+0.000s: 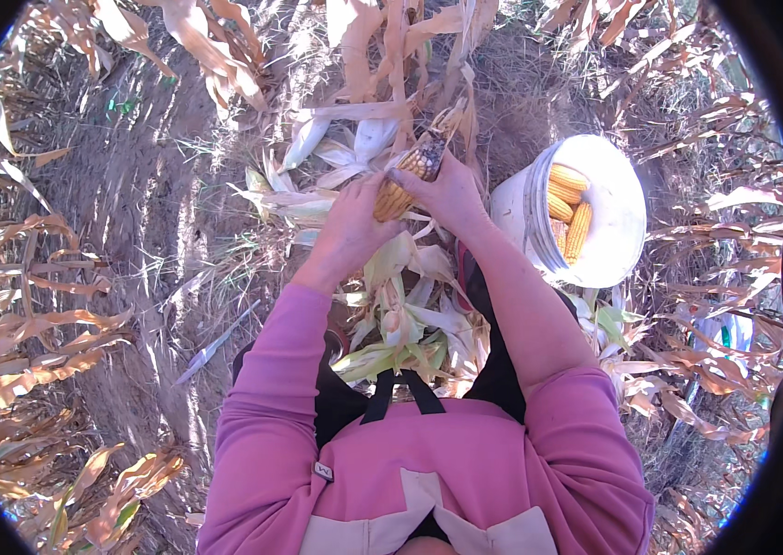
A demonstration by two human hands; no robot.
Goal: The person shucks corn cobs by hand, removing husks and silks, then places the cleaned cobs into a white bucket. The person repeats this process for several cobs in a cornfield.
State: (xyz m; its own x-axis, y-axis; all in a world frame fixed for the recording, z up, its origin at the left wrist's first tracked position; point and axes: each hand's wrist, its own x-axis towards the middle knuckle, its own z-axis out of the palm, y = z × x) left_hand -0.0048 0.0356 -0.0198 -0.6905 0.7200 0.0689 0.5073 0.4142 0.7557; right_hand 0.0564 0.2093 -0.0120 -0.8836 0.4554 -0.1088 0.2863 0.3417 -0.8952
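kinda gnarly corn cob with a dark far end, mid-scene, left hand fingers wrapped round its near end, right hand gripping farther up, white bucket of yellow cobs to the right, husks nearer in

Bright sun makes stripes of light and dark on the dirt at the left. The bucket at the right shines almost white. Black rounds off the corners.

Bucket blks R of R hand; soil on L mostly open.
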